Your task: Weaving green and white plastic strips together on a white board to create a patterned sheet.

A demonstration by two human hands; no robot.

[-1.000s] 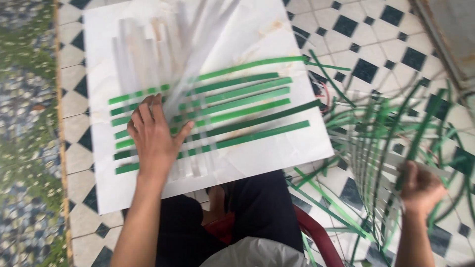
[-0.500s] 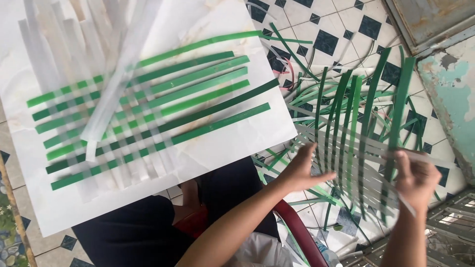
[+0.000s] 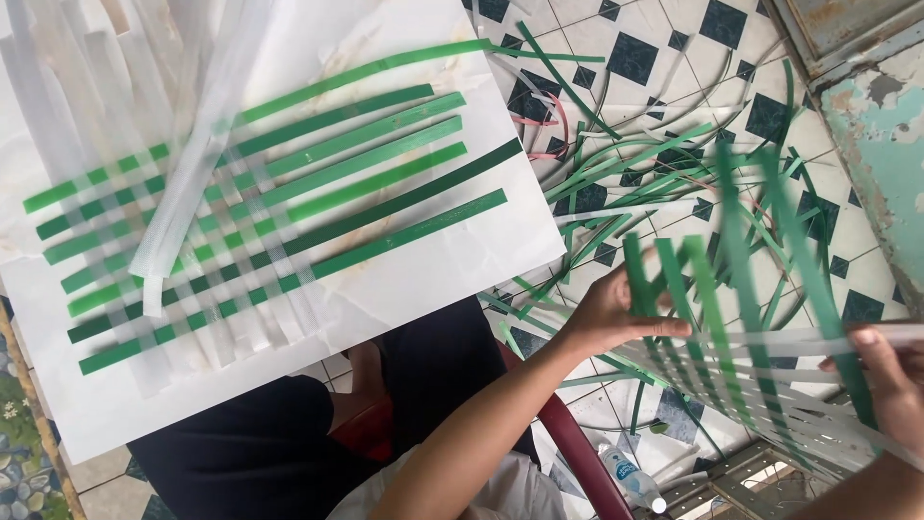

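My left hand is closed on the near edge of a loose lattice of green and white strips, held up at the right. My right hand grips the lattice's white strips at the far right edge of the view. The lattice is blurred. On the left lies a white board bearing a partly woven mat of green strips crossed by translucent white strips. Neither hand touches it.
A tangle of loose green strips lies on the black-and-white tiled floor beyond the board. A peeling painted wall stands at the right. My dark-clothed legs, a red stool edge and a small bottle are below.
My left hand left the mat on the board and swung right to the strips. Both hands now hold the lattice, which has come closer and lower. The view shifted right.
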